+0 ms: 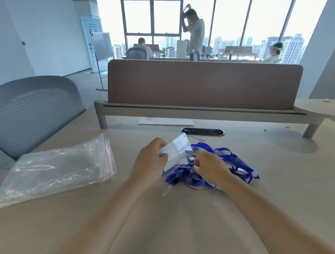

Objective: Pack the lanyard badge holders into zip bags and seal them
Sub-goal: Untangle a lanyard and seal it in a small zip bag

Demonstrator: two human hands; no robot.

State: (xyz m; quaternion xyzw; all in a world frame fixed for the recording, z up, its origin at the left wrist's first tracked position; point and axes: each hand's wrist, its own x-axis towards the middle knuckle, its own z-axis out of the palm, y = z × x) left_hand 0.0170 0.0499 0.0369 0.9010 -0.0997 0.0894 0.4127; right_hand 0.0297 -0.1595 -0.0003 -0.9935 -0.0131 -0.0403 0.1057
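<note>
A tangle of blue lanyards [234, 162] with clear badge holders lies on the beige desk [166, 222] at centre right. My left hand [149, 161] grips the left edge of a clear badge holder [178, 152], lifted and tilted above the pile. My right hand [211, 168] pinches the holder's lower right corner near its small white clip. A stack of clear zip bags [56, 168] with red seal lines lies flat to the left, apart from both hands.
A brown divider panel [203, 85] on a grey rail crosses the desk behind the pile, with a black cable slot [203, 132] and a white paper [165, 121] before it. A grey mesh chair [33, 112] stands at left. People sit and stand far off by the windows.
</note>
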